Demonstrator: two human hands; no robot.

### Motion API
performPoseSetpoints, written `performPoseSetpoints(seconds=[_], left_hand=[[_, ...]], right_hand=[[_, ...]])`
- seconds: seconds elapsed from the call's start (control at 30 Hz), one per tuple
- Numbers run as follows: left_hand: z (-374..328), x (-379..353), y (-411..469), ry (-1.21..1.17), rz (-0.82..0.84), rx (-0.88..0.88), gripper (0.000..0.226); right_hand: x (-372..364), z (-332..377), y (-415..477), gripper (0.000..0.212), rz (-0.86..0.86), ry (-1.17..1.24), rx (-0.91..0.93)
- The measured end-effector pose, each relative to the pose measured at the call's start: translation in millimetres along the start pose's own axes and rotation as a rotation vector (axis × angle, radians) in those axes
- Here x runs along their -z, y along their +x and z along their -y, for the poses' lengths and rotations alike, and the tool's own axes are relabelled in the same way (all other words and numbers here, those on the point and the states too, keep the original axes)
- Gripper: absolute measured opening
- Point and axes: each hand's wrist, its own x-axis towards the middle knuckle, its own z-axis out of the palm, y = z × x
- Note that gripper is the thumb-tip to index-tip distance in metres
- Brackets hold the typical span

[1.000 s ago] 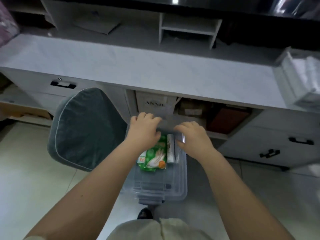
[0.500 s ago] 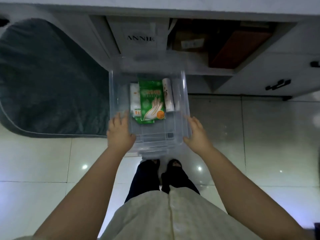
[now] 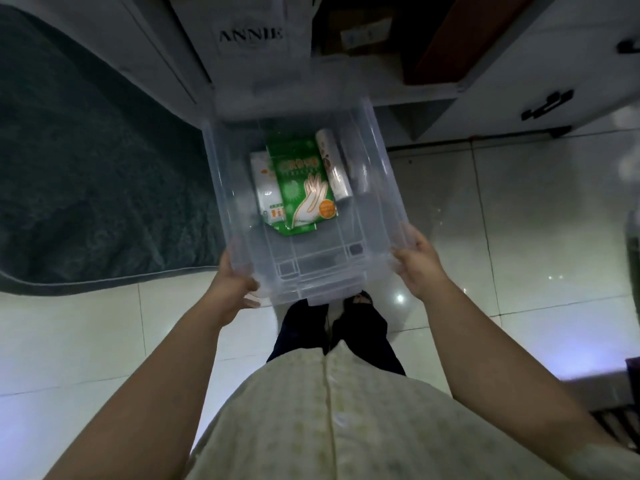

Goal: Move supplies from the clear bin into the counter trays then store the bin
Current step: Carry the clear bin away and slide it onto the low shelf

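Both hands are gripping the clear plastic bin (image 3: 377,174) above the tiled floor (image 3: 519,220): left hand (image 3: 232,289) and right hand (image 3: 420,268) closing on its near corners (green glove packet (image 3: 304,188) lying inside).

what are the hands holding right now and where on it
The clear bin, held by both hands: left hand at its near left corner, right hand at its near right corner.
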Motion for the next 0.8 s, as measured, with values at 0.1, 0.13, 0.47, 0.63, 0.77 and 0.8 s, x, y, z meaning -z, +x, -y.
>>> performPoseSetpoints(seconds=[0.1,0.13,0.47,0.63,0.77,0.8], left_hand=[[-10,-20,-25,-0.015,0.136,-0.041,0.102],[-14,-30,-33,-0.026,0.183,-0.046,0.101],[-95,-195,-104,0.262,0.615,-0.203,0.082],[-145,-309,-153,0.367,0.75,-0.348,0.093],[-156,-402,-187,0.367,0.861,-0.429,0.094],[-156,-426,-194,0.374,0.872,-0.453,0.095]], right_hand=[[28,19,-25,0.065,-0.013,0.104,0.053],[39,25,-37,0.063,-0.045,0.14,0.055],[189,27,-181,0.048,-0.432,0.6,0.238],[257,26,-217,0.062,-0.556,0.79,0.396],[322,36,-231,0.061,-0.659,0.86,0.514],[341,39,-235,0.06,-0.678,0.869,0.534]])
